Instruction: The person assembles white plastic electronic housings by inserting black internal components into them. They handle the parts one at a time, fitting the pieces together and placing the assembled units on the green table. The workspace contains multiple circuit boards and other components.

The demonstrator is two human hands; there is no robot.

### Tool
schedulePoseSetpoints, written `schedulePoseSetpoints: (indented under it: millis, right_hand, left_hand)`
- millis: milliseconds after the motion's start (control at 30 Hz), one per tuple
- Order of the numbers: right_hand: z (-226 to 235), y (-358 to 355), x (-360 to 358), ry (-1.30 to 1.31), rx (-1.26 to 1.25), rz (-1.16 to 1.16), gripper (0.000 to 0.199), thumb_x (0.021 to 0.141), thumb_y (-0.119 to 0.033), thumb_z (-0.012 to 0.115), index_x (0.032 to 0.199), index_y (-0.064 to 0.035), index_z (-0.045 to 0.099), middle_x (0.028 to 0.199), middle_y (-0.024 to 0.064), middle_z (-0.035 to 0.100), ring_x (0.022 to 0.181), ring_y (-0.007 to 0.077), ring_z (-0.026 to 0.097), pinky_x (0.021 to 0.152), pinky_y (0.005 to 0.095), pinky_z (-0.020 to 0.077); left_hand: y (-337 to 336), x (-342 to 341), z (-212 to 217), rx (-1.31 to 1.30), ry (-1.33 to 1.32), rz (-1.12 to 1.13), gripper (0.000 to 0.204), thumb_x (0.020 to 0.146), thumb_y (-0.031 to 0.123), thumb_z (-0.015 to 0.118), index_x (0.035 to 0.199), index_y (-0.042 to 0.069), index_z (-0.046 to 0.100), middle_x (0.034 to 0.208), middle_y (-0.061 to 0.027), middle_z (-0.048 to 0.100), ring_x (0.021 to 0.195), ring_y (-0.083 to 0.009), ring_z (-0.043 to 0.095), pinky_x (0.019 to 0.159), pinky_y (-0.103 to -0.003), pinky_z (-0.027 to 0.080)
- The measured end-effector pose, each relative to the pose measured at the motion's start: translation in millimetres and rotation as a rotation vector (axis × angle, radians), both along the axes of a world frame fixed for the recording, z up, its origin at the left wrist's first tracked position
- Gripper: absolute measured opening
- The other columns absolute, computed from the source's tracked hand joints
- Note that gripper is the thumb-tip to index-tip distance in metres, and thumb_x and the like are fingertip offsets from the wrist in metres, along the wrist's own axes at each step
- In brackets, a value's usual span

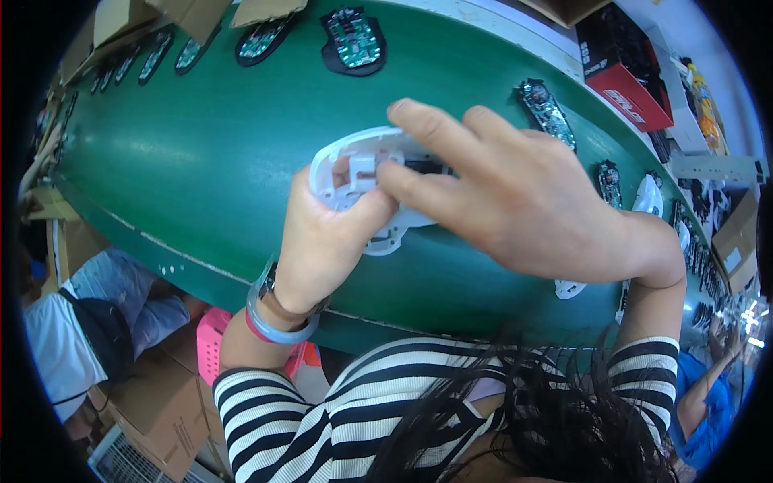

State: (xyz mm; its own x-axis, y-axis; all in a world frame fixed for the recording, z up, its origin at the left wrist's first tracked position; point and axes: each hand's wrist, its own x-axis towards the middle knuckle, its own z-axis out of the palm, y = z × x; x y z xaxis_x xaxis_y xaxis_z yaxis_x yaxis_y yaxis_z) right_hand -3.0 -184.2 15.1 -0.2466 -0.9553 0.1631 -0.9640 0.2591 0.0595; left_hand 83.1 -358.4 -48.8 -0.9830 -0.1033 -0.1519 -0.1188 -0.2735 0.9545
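Note:
My left hand (322, 241) grips a white plastic mouse shell (348, 165) from below, its hollow inside facing up, over the green conveyor belt (193, 161). My right hand (515, 193) lies across the shell from the right, with thumb and forefinger pinching at a small dark part inside it. The right half of the shell is hidden under that hand. A bangle and a watch sit on my left wrist.
Black mouse bases with green circuit boards (353, 40) lie in a row along the belt's far side, more of them at the right (547, 109). Small white parts (568, 288) rest near the front edge. Cardboard boxes (161, 410), a pink crate and seated people surround the belt.

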Motion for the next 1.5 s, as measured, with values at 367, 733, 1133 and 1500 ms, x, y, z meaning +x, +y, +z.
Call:
schedulePoseSetpoints:
  millis: [367,733,1133,1500]
  right_hand:
    - [-8,8,23,-0.114,-0.017,-0.086,0.036,0.077,-0.008,0.062,0.112,-0.0128,0.06,0.101,0.0095,0.049,0.071,0.018,0.056,0.049,0.0271,0.0476]
    - [-25,18,23,-0.167,-0.51,0.043,0.027,0.075,-0.009,0.062,0.1,0.0018,0.059,0.102,0.0204,0.051,0.072,0.0235,0.058,0.049,0.0286,0.0528]
    - [-7,160,-144,0.192,-0.606,-0.666,0.03,0.089,-0.025,0.062,0.111,-0.0051,0.065,0.106,0.0185,0.068,0.093,0.0376,0.065,0.076,0.0447,0.0523]
    - [-29,227,-235,0.104,-0.27,-1.168,0.031,0.083,-0.018,0.07,0.11,-0.0022,0.068,0.105,0.0155,0.071,0.095,0.0282,0.069,0.086,0.0364,0.0514]
  left_hand:
    - [-3,9,10,-0.074,-0.016,-0.069,0.027,0.087,0.003,0.061,0.113,-0.004,0.062,0.099,-0.0052,0.067,0.088,-0.0101,0.062,0.075,-0.025,0.051]
    - [-4,12,10,-0.019,0.199,-0.178,0.06,0.078,0.007,0.074,0.132,-0.002,0.049,0.118,-0.0096,0.06,0.107,-0.0187,0.059,0.089,-0.031,0.049]
    - [0,-8,1,-0.134,0.22,-0.222,0.082,0.067,0.019,0.088,0.133,-0.001,0.043,0.132,-0.0175,0.05,0.117,-0.0288,0.055,0.098,-0.043,0.047]
    - [-23,-29,-1,-0.567,0.494,-0.058,0.07,0.067,0.0,0.08,0.125,0.004,0.041,0.121,-0.0168,0.062,0.109,-0.0236,0.062,0.092,-0.033,0.05]
